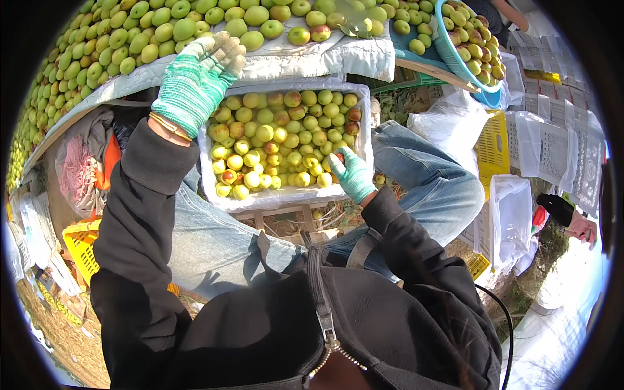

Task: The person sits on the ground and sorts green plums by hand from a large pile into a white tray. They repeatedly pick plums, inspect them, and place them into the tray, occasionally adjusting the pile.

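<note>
My left hand (197,73), in a green-and-white knit glove with pale fingertips, is raised at the padded edge of a heap of small green fruit (149,32). Its fingers are stretched out, and nothing shows in them. Between my knees stands a lined box (368,123) filled with small round yellow-green fruit (279,140), some blushed red. At the box's near right corner, my right hand (355,173), gloved alike, is closed around a reddish fruit (339,158) that shows at its fingertips.
A light-blue basket (448,49) of the same fruit stands at the far right on a board. Yellow crates (493,146), clear plastic bags (452,120) and printed, lined boxes (546,146) crowd the right. Another person's arm (510,13) shows at the top right. A yellow crate (81,244) sits at left.
</note>
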`<action>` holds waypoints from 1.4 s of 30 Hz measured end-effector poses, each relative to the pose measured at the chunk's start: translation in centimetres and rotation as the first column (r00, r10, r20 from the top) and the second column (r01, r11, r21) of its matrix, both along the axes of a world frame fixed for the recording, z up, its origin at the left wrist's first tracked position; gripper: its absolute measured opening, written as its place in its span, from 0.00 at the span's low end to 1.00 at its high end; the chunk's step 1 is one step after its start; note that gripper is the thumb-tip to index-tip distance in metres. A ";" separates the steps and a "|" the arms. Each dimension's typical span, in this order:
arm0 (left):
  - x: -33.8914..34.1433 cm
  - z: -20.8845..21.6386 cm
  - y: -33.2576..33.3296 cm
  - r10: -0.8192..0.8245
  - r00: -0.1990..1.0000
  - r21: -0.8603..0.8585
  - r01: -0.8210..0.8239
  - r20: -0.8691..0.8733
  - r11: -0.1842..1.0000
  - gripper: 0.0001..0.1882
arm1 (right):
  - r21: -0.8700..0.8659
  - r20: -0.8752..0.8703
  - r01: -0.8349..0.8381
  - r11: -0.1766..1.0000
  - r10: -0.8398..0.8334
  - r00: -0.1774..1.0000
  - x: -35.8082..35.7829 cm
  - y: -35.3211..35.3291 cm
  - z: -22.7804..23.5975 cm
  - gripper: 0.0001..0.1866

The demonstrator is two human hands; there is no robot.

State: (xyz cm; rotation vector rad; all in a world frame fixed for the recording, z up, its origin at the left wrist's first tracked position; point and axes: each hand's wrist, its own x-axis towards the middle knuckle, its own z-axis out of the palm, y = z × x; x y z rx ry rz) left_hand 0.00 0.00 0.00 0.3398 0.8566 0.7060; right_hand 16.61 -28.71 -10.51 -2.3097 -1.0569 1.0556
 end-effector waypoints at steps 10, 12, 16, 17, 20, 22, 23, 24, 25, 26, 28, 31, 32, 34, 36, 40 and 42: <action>-0.3 0.0 -0.3 -0.013 1.000 -0.047 0.013 0.009 0.999 0.18 | -0.069 0.111 -0.532 0.844 0.536 0.837 -5.9 3.9 -4.7 0.13; -0.7 0.0 -0.2 0.002 1.000 -0.060 -0.001 0.014 0.998 0.18 | -0.323 0.277 -0.701 0.635 0.772 0.572 -6.4 5.2 -4.5 0.08; -0.9 -0.6 0.6 -0.008 0.998 -0.048 0.011 0.061 0.999 0.18 | 0.033 0.249 -0.722 0.691 0.694 0.676 -2.3 7.2 0.8 0.10; -0.5 -0.7 0.9 -0.060 0.998 0.061 0.061 -0.016 0.996 0.17 | 0.193 0.310 -0.678 0.709 0.612 0.728 -0.6 7.9 3.0 0.11; 1.9 -1.4 1.5 -0.084 0.960 0.434 0.197 -0.266 0.879 0.14 | 0.246 0.432 -0.676 0.695 0.546 0.718 4.6 10.8 9.6 0.12; 4.1 -1.9 2.2 0.075 0.833 0.706 0.413 -0.549 0.575 0.16 | 0.104 0.462 -0.733 0.672 0.621 0.634 7.4 13.4 12.6 0.13; 4.9 -2.1 2.5 0.187 0.773 0.765 0.503 -0.607 0.402 0.16 | 0.043 0.463 -0.759 0.649 0.660 0.591 8.5 14.7 13.3 0.13; 6.1 -2.4 3.4 0.258 0.691 0.734 0.594 -0.675 0.329 0.16 | 0.054 0.491 -0.736 0.674 0.624 0.608 9.0 16.0 13.3 0.14; 7.2 -2.6 3.9 0.366 0.670 0.757 0.625 -0.646 0.191 0.18 | 0.147 0.523 -0.727 0.670 0.571 0.632 9.4 17.1 13.1 0.14; 8.6 -2.8 4.7 0.428 0.628 0.732 0.669 -0.650 0.130 0.20 | 0.063 0.528 -0.723 0.688 0.592 0.609 9.3 17.8 12.8 0.13; 11.6 -3.0 5.6 0.505 0.483 0.602 0.793 -0.715 0.093 0.26 | -0.015 0.513 -0.790 0.613 0.683 0.520 9.5 18.0 12.5 0.13; 14.2 -2.7 5.8 0.523 0.331 0.398 0.917 -0.786 0.018 0.29 | -0.001 0.420 -0.807 0.591 0.732 0.536 9.8 18.3 12.5 0.14; 14.8 -2.3 5.8 0.521 0.317 0.403 0.913 -0.793 0.059 0.29 | 0.012 0.432 -0.797 0.604 0.716 0.549 9.9 18.3 12.7 0.14; 16.0 -1.4 6.0 0.578 0.358 0.522 0.842 -0.733 0.140 0.29 | 0.112 0.443 -0.782 0.613 0.674 0.591 10.4 18.6 13.2 0.14; 17.7 -0.4 6.9 0.601 0.472 0.602 0.798 -0.645 0.019 0.28 | 0.184 0.506 -0.789 0.587 0.631 0.587 10.8 19.0 13.5 0.14; 22.1 1.0 7.9 0.499 0.033 0.017 0.999 -0.866 -0.038 0.27 | 0.181 0.432 -0.786 0.591 0.670 0.604 10.9 19.3 13.2 0.14; 23.7 1.3 7.9 0.369 0.117 0.130 0.991 -0.922 0.011 0.22 | 0.126 0.448 -0.805 0.580 0.691 0.568 11.0 19.2 13.0 0.14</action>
